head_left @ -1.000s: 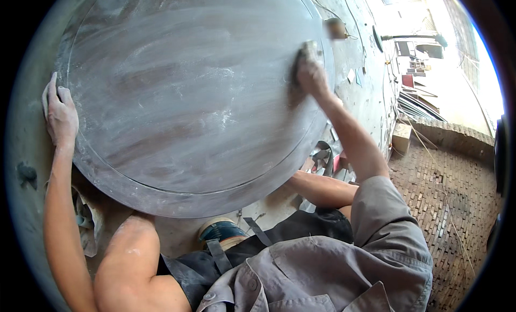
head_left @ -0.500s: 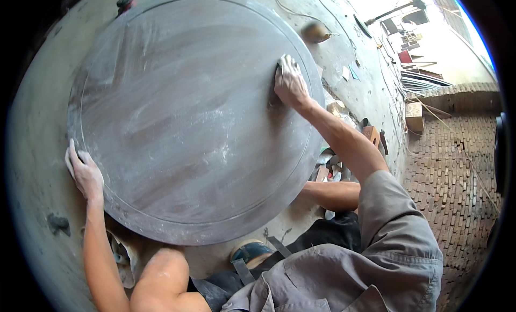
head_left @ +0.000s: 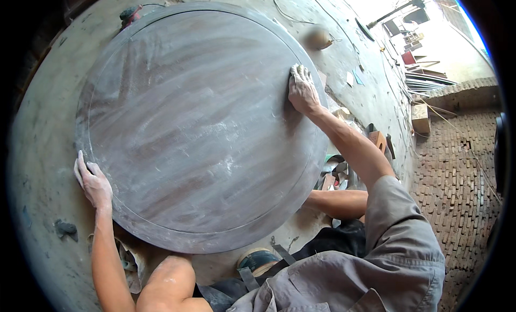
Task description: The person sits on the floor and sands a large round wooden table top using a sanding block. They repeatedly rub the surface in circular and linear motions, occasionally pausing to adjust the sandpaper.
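Observation:
A large round tabletop (head_left: 204, 129), dull grey-brown and streaked with pale dust, fills the middle of the view. A thin groove runs inside its rim. My left hand (head_left: 94, 184) grips the rim at the lower left, thumb and a finger apart across the edge. Near the right edge, my right hand (head_left: 304, 92) presses down on the surface with its fingers close together. White dust coats both hands. Whatever lies beneath the right fingers is hidden.
A dusty concrete floor (head_left: 45, 124) surrounds the tabletop. Beyond it lie a red and dark tool (head_left: 129, 15) and a roundish brown object (head_left: 318, 39). Scraps (head_left: 336, 172) and an orange-brown block (head_left: 378, 140) sit at right, before brick paving (head_left: 457, 194). My bent knee (head_left: 167, 274) is close to the near rim.
My right hand has slid a little toward the tabletop's right edge. My left hand keeps its place on the rim. The whole view has shifted slightly, so everything appears lower and farther right.

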Tool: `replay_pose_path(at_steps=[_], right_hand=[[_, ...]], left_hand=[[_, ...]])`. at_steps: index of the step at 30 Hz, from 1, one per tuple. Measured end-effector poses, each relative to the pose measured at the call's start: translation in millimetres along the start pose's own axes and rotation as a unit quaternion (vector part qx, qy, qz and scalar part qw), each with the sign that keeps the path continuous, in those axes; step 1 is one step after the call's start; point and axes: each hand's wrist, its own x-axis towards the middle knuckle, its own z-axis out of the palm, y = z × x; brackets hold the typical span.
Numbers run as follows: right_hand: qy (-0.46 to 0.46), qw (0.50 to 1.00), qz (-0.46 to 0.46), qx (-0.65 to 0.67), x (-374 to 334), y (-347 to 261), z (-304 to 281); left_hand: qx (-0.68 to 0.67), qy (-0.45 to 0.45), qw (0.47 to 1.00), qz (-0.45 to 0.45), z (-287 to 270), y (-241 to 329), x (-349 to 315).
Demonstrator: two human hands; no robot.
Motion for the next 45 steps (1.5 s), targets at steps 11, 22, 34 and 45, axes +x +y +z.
replay_pose_path(at_steps=[11, 22, 34, 45], right_hand=[[-0.015, 0.997, 0.064, 0.028, 14.3, 14.9, 1.1], [0.020, 0.997, 0.056, 0.045, 7.9, 7.1, 4.0], [-0.048, 0.985, -0.054, -0.159, 2.2, -3.3, 7.5], [-0.217, 0.952, -0.212, -0.048, -64.6, -131.4, -88.4]], left_hand=[[-0.009, -0.003, 1.000, 0.010, 3.2, -0.1, -1.7], [-0.002, -0.004, 1.000, 0.009, 0.1, 1.6, 0.5], [-0.007, -0.008, 1.000, 0.011, 5.8, 8.6, -2.6], [-0.001, 0.021, 0.998, 0.053, 13.0, -18.2, 4.8]])
